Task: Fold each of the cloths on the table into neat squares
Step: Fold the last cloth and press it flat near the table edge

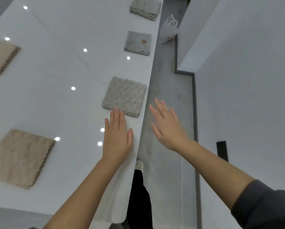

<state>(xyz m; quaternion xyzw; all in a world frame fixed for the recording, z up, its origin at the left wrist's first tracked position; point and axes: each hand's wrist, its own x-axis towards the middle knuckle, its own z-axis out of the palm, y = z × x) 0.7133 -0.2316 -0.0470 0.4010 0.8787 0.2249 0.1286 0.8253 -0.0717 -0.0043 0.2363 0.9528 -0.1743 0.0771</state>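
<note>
Table (64,104), white. Nearest grey cloth (124,96), middle grey cloth (137,43), farthest grey cloth (145,8): folded squares along right edge. Near beige cloth (21,158), far beige cloth (1,56): folded, at left. Left hand (117,139): flat, fingers straight, tips at nearest grey cloth, holding nothing. Right hand (168,129): spread, empty, beyond table edge.

glossy white table (64,66), nubbly grey cloth (124,96)

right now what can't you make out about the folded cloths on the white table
Head view:
- Beige folded cloth, upper left: cut by the left edge.
- Farthest grey folded cloth: top cut by the frame.
- Orange spot on middle grey cloth: too small to identify.
</note>
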